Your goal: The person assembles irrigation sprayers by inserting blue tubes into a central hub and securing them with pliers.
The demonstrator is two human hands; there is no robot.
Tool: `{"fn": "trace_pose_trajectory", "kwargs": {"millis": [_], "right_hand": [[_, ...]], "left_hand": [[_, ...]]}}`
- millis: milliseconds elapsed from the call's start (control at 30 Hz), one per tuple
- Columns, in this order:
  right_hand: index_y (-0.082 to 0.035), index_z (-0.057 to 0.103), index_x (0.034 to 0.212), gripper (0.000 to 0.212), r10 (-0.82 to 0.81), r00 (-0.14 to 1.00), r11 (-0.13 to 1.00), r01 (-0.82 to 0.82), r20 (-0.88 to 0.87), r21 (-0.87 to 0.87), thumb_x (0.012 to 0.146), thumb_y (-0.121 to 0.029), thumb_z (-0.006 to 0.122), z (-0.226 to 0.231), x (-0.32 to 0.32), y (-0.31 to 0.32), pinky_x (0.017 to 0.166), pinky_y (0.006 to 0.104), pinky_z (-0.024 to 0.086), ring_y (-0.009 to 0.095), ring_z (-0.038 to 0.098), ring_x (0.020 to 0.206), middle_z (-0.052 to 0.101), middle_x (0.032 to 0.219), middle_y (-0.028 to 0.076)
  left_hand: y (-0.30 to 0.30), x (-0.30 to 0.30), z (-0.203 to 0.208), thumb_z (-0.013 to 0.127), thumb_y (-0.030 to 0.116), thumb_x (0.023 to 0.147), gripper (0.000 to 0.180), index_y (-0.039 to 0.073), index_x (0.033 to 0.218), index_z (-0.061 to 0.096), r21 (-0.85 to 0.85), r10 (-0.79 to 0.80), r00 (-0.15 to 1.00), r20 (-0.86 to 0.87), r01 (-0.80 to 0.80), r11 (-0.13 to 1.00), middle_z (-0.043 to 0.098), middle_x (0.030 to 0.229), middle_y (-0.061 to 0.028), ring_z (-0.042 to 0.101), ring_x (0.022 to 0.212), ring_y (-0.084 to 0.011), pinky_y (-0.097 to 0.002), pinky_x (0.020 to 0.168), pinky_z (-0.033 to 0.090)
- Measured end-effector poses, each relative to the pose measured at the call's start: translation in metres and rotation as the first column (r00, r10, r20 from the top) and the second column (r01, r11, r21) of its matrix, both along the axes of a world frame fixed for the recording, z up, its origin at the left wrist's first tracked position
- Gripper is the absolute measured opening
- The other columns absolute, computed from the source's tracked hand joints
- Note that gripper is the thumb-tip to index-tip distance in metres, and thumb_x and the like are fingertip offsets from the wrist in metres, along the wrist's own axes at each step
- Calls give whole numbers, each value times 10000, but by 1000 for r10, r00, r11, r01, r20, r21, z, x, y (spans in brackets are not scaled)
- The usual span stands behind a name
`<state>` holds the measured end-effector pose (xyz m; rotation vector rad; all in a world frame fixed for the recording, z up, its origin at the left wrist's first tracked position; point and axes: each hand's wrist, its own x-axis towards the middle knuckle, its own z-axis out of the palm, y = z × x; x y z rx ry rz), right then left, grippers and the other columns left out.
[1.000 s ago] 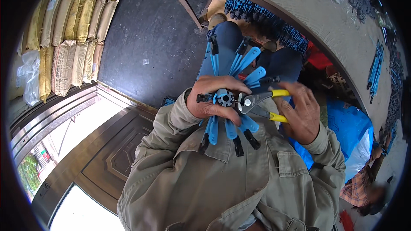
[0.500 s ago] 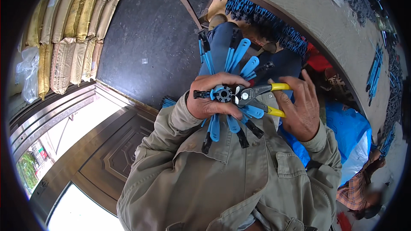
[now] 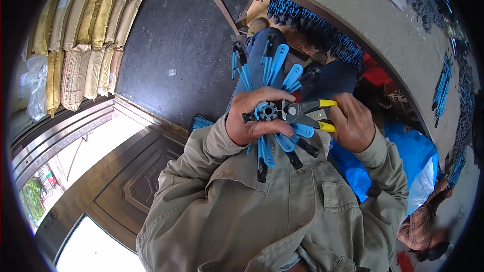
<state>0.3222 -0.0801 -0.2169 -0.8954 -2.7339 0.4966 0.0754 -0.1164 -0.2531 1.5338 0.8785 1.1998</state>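
Observation:
A spoked plastic assembly [image 3: 267,111], with a black slotted hub and bright blue arms fanning out all round, is gripped in my left hand [image 3: 243,119]. Thumb and fingers curl about its hub. Several blue arms end in black tips, above and below that hand. Yellow-handled pliers [image 3: 305,110] point left, their jaws against the hub's right side; the fingertips partly hide what lies between the jaws. Around the handle ends my right hand [image 3: 354,123] is closed, its fingers wrapped on the yellow grips.
Stacked sacks [image 3: 75,50] line the wall at upper left, above a brown panelled door [image 3: 151,181]. A workbench [image 3: 373,25] curves along the right, bearing blue and black parts [image 3: 442,88]. Beneath it is a mass of similar parts [image 3: 312,25]. A blue bag [image 3: 411,151] lies beside my right arm.
My right hand's fingers, spread before, have closed round the plier handles, which are a little nearer together. The assembly and my left hand have shifted slightly right.

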Motion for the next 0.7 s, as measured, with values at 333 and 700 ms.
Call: {"fn": "trace_pose_trajectory", "kwargs": {"millis": [333, 700], "right_hand": [[-6, 471, 837, 252, 178, 983, 611, -143, -40, -778, 810, -186, 646, 39, 28, 48, 510, 329, 458, 259, 610, 623, 572, 765, 128], [-13, 461, 907, 249, 328, 944, 639, -199, 29, -743, 845, -193, 620, 59, 26, 65, 481, 335, 453, 254, 624, 585, 594, 691, 122]], "left_hand": [[9, 3, -16, 818, 223, 612, 515, 4, 1020, 592, -102, -256, 956, 147, 272, 957, 635, 897, -96, 615, 784, -178, -278, 678, 470], [13, 4, -19, 819, 235, 594, 555, -4, 1031, 574, -128, -311, 934, 176, 335, 933, 624, 932, -103, 605, 784, -186, -292, 687, 474]]}}
